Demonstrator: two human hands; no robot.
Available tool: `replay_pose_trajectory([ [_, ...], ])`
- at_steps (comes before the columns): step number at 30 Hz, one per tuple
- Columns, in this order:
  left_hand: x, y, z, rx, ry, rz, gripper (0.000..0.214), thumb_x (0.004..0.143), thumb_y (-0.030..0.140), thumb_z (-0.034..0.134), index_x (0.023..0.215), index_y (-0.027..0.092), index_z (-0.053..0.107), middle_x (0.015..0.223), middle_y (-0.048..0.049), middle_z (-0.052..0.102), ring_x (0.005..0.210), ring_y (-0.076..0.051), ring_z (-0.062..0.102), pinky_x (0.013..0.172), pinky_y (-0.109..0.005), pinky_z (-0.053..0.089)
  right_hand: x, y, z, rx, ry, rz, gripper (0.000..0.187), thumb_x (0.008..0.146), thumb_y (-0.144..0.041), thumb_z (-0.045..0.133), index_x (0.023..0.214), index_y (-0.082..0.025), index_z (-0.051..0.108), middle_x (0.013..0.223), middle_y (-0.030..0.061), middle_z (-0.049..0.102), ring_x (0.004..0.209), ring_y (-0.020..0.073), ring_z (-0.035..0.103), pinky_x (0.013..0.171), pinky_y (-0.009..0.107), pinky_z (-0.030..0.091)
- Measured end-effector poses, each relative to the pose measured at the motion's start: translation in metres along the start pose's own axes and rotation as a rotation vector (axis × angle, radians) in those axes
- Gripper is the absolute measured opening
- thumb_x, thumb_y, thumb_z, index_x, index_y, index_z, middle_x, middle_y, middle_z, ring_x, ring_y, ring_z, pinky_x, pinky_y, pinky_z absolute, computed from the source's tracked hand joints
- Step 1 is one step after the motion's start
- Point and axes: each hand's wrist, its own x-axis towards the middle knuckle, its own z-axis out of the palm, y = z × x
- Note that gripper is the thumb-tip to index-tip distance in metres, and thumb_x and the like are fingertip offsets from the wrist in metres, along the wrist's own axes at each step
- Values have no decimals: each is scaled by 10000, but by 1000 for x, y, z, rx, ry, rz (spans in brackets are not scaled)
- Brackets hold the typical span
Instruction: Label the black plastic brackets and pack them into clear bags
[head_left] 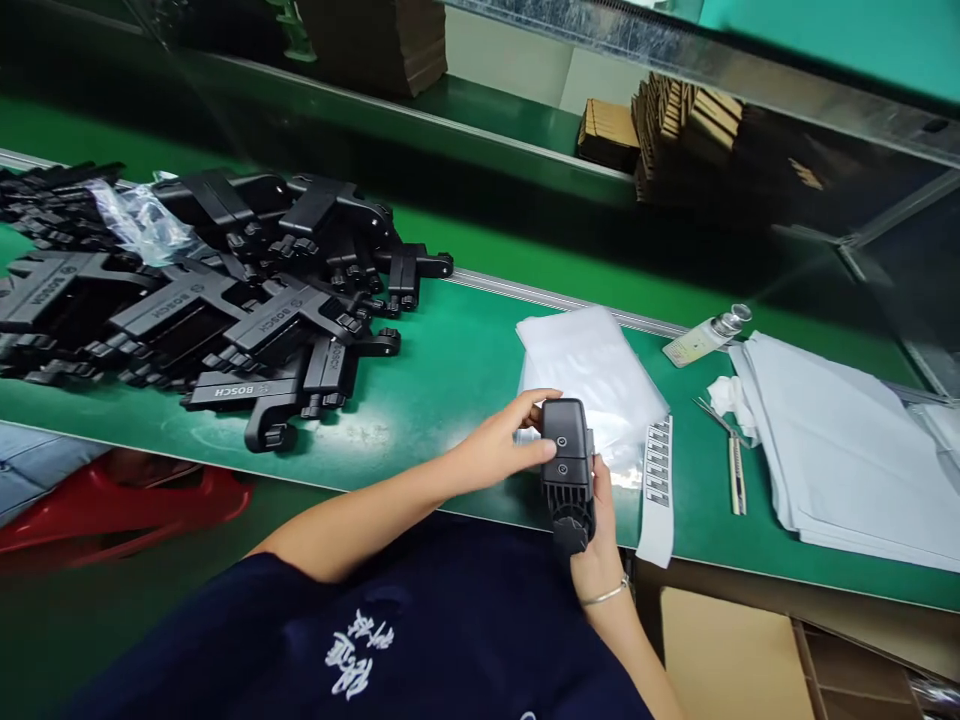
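Observation:
A black plastic Bosch-style device is held up over the near edge of the bench, its narrow side with two small round marks facing me. It has a ribbed section and a dark round knob at the lower end. My left hand grips its upper part, thumb pressed on the face and fingers curled toward the far end. From behind and the right, my right hand supports it, its fingers partly hidden by the device. Just beyond lie clear plastic bags and a strip of printed labels.
Several similar black BOSCH devices are piled on the left of the green bench, with crumpled plastic on top. To the right are a pump bottle, tweezers, a cutter knife and white sheets. A red stool stands left.

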Motion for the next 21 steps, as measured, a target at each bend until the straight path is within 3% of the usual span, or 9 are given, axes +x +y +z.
replay_pose_trajectory([
  [3,8,2,-3,51,69,-23,416,921,475,473,1211,183,539,1006,-69,637,928,-224,591,918,-394,450,-3,5,2,-57,-61,-39,300,836,-526,588,972,-280,693,966,-7,739,1074,220,645,973,385,525],
  [5,8,6,-6,55,68,-9,437,921,509,462,1192,183,568,1059,-79,644,961,-236,595,930,-391,447,-5,5,4,-64,-78,-47,310,841,-527,585,1010,-287,682,1013,3,734,1104,222,630,999,394,507],
  [9,-7,15,-17,-37,-46,2,707,759,451,734,1383,228,489,1383,-102,543,1251,-323,516,1072,-400,369,-10,-4,-5,-68,-60,-205,408,760,-539,691,1076,-284,650,1045,21,727,1037,222,658,994,417,504],
  [11,-17,17,-22,-89,-84,-56,837,652,340,838,1405,248,485,1404,-98,537,1293,-351,491,1105,-413,341,-14,-11,-14,-141,-86,-326,529,676,-528,776,1124,-293,621,1041,35,726,995,234,672,958,443,517],
  [14,-28,17,-25,-177,-53,-142,842,583,254,877,1358,250,548,1331,-99,596,1275,-358,510,1100,-427,354,-18,-21,-24,-306,-136,-402,708,611,-579,807,1210,-287,567,1078,86,712,1019,282,667,905,499,530],
  [18,-29,6,-20,-454,14,-232,950,575,314,895,1419,267,461,1123,-91,682,1071,-300,642,933,-367,489,-18,-30,-21,-446,-126,-389,780,611,-726,728,1204,-247,561,923,83,718,841,273,701,783,466,576],
  [21,-25,-7,-14,-677,68,-376,744,660,493,826,1308,243,559,964,-68,701,790,-196,677,682,-259,529,-16,-33,-11,-469,-108,-325,605,651,-705,717,987,-214,606,715,48,691,596,243,684,611,416,588],
])
